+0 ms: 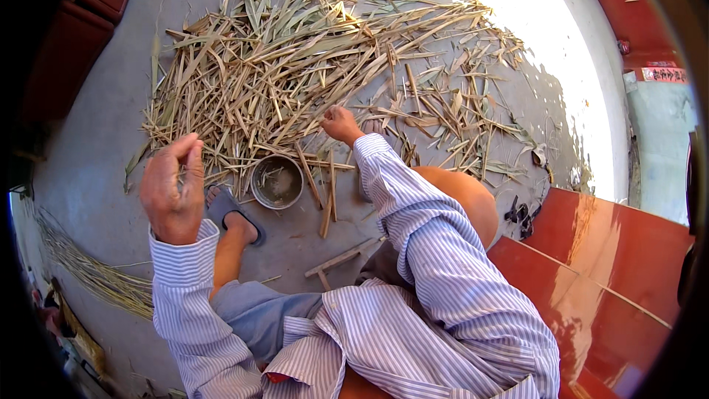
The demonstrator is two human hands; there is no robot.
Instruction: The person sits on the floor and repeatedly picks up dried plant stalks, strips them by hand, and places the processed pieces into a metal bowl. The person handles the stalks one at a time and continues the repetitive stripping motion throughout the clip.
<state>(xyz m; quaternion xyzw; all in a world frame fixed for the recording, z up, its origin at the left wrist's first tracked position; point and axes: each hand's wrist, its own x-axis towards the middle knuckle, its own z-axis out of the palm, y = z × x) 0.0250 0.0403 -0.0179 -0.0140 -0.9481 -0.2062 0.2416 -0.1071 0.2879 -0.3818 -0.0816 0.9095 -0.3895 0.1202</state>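
A heap of dry reed leaves and stalks (244, 81) is spread over the concrete floor in front of me. My left hand (175, 188) is raised at the heap's near left side. Its thumb and forefinger are pressed together, and anything between them is too small to make out. My right hand (342, 125) is closed above the near edge of the heap, its fingertips turned left; I cannot tell what it holds. Between the two hands, nearer to me, stands a round metal bowl (278, 182) with some liquid and bits of stalk in it.
A bundle of long thin stalks (96, 270) lies at the left. A small wooden frame (343, 257) rests on the floor near my knees. Red panels (591, 273) stand at the lower right, with a dark tangled object (521, 216) beside them. Red furniture (81, 37) is at the far left.
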